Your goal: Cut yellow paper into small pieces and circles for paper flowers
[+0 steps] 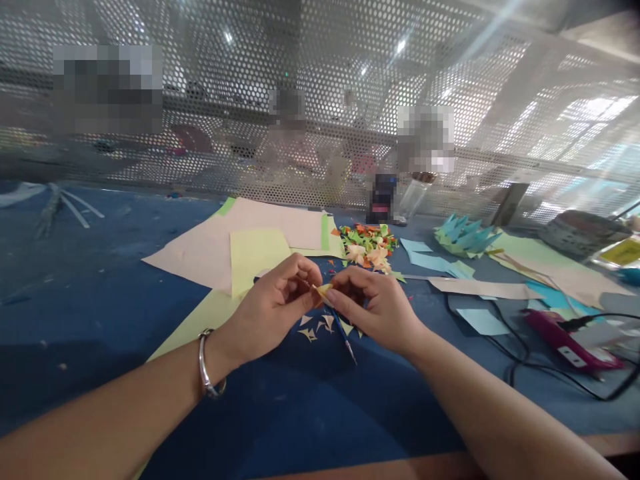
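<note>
Between my two hands is a small folded piece of pale yellow paper (pixel 324 292), held just above the blue table. My right hand (pixel 377 303) pinches it between thumb and fingers. The thumb and fingertips of my left hand (pixel 280 297) close on its left edge, with the contact partly hidden. Under them lies a thin blue pen-like tool with a metal tip (pixel 345 339). Small paper offcuts (pixel 310 332) are scattered around it. Just beyond my right hand sits a pile of cut green, orange and cream paper pieces (pixel 370 243).
Large pink paper (pixel 200 257) and yellow sheets (pixel 257 250) spread behind my left hand. To the right are a blue paper flower shape (pixel 465 237), paper strips (pixel 480 287), a purple power strip (pixel 570 340) and black cables (pixel 530 363). A perforated metal screen (pixel 215 147) borders the back.
</note>
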Demonstrator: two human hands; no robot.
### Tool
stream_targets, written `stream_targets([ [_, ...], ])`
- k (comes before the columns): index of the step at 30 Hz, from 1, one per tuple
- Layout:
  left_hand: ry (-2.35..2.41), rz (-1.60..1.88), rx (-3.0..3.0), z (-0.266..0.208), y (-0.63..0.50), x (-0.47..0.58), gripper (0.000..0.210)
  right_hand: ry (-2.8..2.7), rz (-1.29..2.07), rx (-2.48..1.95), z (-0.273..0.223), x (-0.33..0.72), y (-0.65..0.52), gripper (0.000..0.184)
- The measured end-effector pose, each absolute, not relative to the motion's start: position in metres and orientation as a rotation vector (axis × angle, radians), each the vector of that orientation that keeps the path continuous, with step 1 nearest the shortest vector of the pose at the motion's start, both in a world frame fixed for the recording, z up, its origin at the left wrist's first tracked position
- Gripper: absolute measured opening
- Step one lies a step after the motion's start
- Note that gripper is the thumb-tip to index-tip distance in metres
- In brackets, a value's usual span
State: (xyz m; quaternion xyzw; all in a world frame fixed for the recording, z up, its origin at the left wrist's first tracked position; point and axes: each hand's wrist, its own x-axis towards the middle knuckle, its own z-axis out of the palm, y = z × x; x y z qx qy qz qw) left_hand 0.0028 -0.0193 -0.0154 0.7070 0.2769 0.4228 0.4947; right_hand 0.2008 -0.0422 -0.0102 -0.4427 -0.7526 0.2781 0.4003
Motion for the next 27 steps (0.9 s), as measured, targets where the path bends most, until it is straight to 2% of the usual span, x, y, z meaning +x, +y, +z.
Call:
stream_targets([
  [9, 0.659, 1.034, 1.663, -0.0145, -0.0215, 0.0037, 0.014, -1.915, 0.572, -1.162, -0.0149, 0.2011, -0.0403, 0.019],
  [13, 0.728, 0.974, 1.625, -0.0102, -0.0258, 0.0045, 0.007, -1.908, 0.514, -1.156, -0.017, 0.2013, -0.0402, 0.01],
  [18, 0.798, 0.968, 1.588, -0.0073, -0.0272, 0.0057, 0.008, -1.877, 0.481, -1.149, -0.0149, 0.1985, -0.0441, 0.02],
  [27, 0.811, 0.992, 1.587, -0.0089, -0.0252, 0.0053, 0.009, -1.956, 0.348, -1.124, -0.0186, 0.1957, -0.0452, 0.021],
])
